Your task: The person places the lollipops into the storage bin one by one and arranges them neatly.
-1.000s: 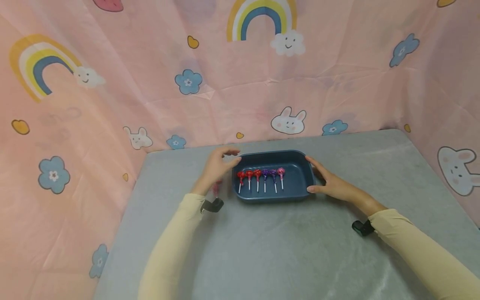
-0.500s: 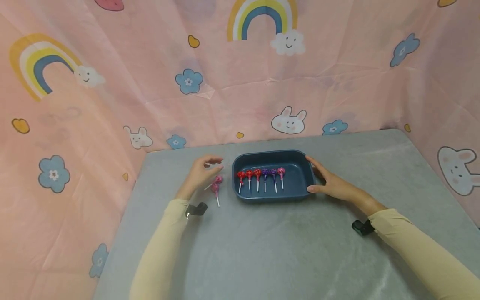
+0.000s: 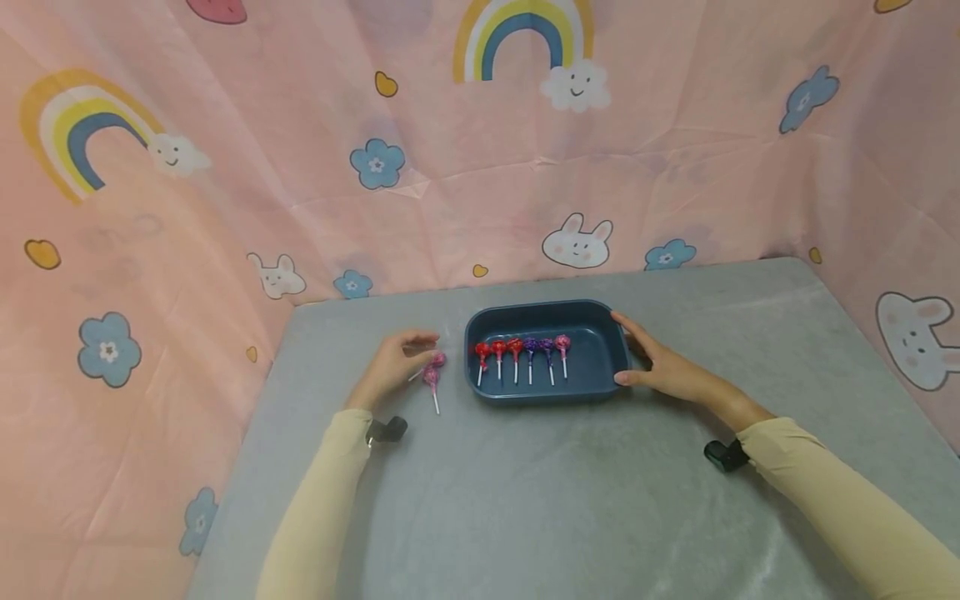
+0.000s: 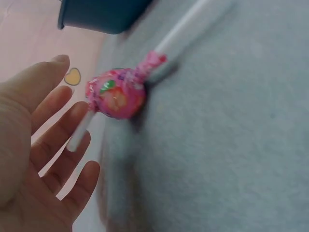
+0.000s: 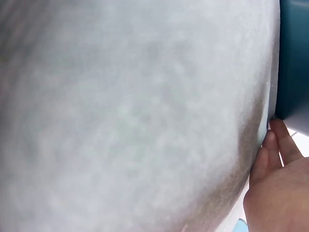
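Note:
Two pink-wrapped lollipops lie close together on the table left of a dark blue dish (image 3: 596,358); the nearer lollipop (image 3: 431,377) points its stick toward me. My left hand (image 3: 393,364) is over the farther lollipop (image 3: 438,359), thumb and fingers apart. In the left wrist view the fingers of that hand (image 4: 19,135) are spread beside a lollipop (image 4: 118,94), with a second white stick (image 4: 79,133) showing behind it. My right hand (image 3: 667,371) rests on the dish's right end, thumb at the near corner and fingers at the far one. The right wrist view shows its fingers against the dish wall (image 5: 297,63).
Inside the dish a row of lollipops runs from the left: three red lollipops (image 3: 498,347), two purple lollipops (image 3: 546,350) and one pink lollipop (image 3: 562,343). The dish stands on a grey cloth-covered table (image 3: 540,500). A pink patterned curtain (image 3: 465,192) surrounds the table's back and sides.
My left hand has moved from the dish's left end leftward, then down toward the two pink lollipops, which have come into view. My right hand and the dish have stayed put.

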Demonstrator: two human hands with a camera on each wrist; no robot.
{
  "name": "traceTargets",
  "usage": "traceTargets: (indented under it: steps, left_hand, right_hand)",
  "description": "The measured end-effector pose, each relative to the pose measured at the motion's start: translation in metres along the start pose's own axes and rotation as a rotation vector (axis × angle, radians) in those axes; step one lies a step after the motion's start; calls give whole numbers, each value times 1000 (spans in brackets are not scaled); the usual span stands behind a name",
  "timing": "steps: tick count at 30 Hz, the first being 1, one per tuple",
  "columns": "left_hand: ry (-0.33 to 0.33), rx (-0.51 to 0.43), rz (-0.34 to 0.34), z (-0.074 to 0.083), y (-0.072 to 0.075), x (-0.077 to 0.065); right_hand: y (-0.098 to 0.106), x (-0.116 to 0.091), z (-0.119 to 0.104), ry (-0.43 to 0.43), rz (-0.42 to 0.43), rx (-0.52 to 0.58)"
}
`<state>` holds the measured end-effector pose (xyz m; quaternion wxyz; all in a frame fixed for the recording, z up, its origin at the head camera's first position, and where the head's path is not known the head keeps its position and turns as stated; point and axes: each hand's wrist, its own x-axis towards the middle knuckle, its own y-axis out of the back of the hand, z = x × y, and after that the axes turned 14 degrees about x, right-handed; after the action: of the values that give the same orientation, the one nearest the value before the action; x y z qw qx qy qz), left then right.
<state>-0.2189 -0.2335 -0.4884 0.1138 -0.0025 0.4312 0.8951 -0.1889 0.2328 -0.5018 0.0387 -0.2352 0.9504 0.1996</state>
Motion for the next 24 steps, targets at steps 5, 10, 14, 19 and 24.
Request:
traceTargets:
  steps: [5, 10, 14, 19, 24]
  left_hand:
    - [-24, -1, -3, -2, -4, 0]
    - [-47, 30, -1, -10, -7, 2]
    - [-48, 29, -6, -14, -10, 3]
    - [-47, 21, -6, -13, -11, 4]
    - [-39, 58, -35, -8, -8, 3]
  right_hand:
    - [0, 1, 1, 2, -2, 6]
    - [0, 0, 1, 1, 1, -1]
    - [-1, 0, 0, -7, 4, -10]
    - [-1, 0, 0, -5, 7, -2]
    - [-1, 0, 1, 6, 1, 6]
